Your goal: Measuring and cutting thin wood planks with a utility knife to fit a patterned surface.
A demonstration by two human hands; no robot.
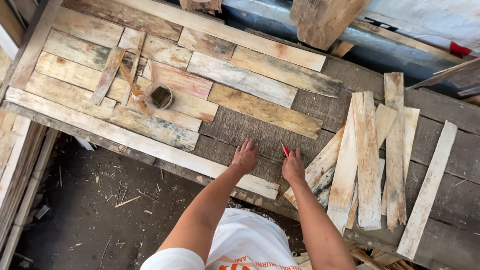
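Rough grey boards make up the worktop point(450, 115), and dirt floor point(90, 210) with wood bits shows below it. Many flat wood strips are laid side by side on the worktop like a puzzle, making one big wood panel point(165, 75) on the left half. One small round cup point(159, 96) sits on the panel, with something dark inside. Two thin loose sticks point(107, 75) lie tilted just beside the cup.

The left hand point(245, 157) rests flat on the bare worktop, fingers spread, holding nothing. Its grip is wide open. The right hand point(293, 167) is just beside it, and its grip is closed around one red pencil point(284, 150). The pencil tip points up at the bare spot near the panel's edge.

To the right lies one loose pile of wood strips point(370, 160), about eight of them, fanned out and lying over each other. One more long pale strip point(429, 190) lies apart, further right.
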